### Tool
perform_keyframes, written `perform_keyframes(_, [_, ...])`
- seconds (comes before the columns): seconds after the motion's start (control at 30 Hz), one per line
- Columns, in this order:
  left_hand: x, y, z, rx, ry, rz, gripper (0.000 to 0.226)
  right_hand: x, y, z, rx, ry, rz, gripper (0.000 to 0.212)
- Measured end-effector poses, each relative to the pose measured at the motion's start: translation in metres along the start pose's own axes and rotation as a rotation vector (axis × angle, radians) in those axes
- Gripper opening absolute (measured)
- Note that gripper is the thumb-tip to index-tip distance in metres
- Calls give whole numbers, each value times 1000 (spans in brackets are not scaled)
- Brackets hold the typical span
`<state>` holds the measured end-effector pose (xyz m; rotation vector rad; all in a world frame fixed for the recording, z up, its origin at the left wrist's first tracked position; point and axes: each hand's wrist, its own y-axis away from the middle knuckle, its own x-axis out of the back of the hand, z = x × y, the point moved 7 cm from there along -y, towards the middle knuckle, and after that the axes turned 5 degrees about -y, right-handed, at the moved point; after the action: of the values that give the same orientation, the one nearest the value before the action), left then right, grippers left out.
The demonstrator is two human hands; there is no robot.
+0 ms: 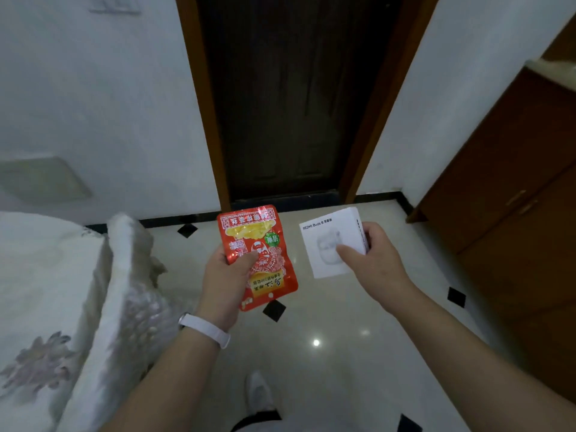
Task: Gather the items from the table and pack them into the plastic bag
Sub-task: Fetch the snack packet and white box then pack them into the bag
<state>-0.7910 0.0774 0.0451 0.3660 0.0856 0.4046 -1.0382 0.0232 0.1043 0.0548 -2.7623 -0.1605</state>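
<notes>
My left hand [223, 285] grips a red snack packet [260, 244] by its left edge, thumb across the printed front; the packet is held up over the floor, upside down to me. My right hand [374, 260] holds a small white earbuds box [324, 241], thumb on its front face and fingers round its right side. Both items hang side by side at mid-frame, a short gap between them. No plastic bag and no table show in this view.
A bed with a white floral cover [46, 291] fills the left side. A dark wooden door [296, 104] stands straight ahead. A brown cabinet [514, 182] lines the right wall. Glossy tiled floor [327, 353] lies below, with my white shoe [258, 391] on it.
</notes>
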Motion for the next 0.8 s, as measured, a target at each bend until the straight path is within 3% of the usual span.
perform_keyframes(0.17, [25,-91,44,-8,11,24,25,-49,-80,-56,64,16,-10,33])
perform_keyframes(0.37, [51,-145,71,-28,44,50,19,-105,-142,-70,64,22,-92,33])
perform_keyframes(0.8, [127,-309,103,87,101,354,25,-264,-352,-101,73,-80,-368,31])
